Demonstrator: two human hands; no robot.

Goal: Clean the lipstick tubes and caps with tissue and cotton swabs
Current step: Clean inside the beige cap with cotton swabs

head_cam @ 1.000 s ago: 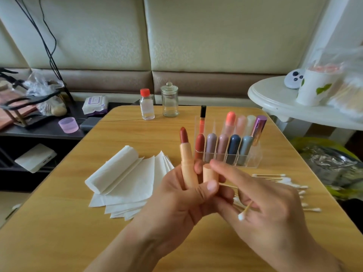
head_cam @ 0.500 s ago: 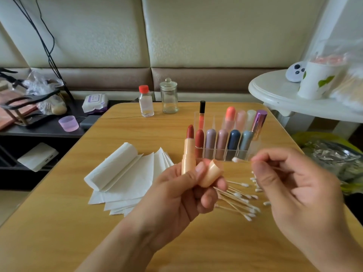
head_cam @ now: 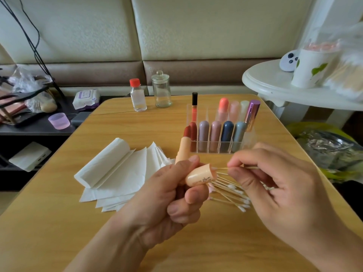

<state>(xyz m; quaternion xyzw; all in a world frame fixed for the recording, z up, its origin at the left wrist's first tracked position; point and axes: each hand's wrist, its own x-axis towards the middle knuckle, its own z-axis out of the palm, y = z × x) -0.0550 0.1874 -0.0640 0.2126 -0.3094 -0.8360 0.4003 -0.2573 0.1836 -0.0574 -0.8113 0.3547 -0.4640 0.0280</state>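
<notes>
My left hand [head_cam: 169,195] grips two things at once: an open peach lipstick tube [head_cam: 183,147] with its dark red bullet upright, and its peach cap [head_cam: 200,176] lying sideways with the opening facing right. My right hand [head_cam: 275,185] pinches a cotton swab [head_cam: 222,168] whose tip goes into the cap's opening. A pile of loose cotton swabs [head_cam: 232,192] lies on the wooden table [head_cam: 59,222] under the hands. White tissues [head_cam: 115,171] are spread to the left.
A clear organiser [head_cam: 216,148] with several capped lipsticks stands behind the hands. At the table's far edge stand a red-capped bottle [head_cam: 137,97] and a glass jar [head_cam: 161,91]. A white side table [head_cam: 275,83] with a cup is at the right.
My left hand tilted the cap sideways. My right hand lifted a swab from the pile, swung it round and brought its tip into the cap's opening.
</notes>
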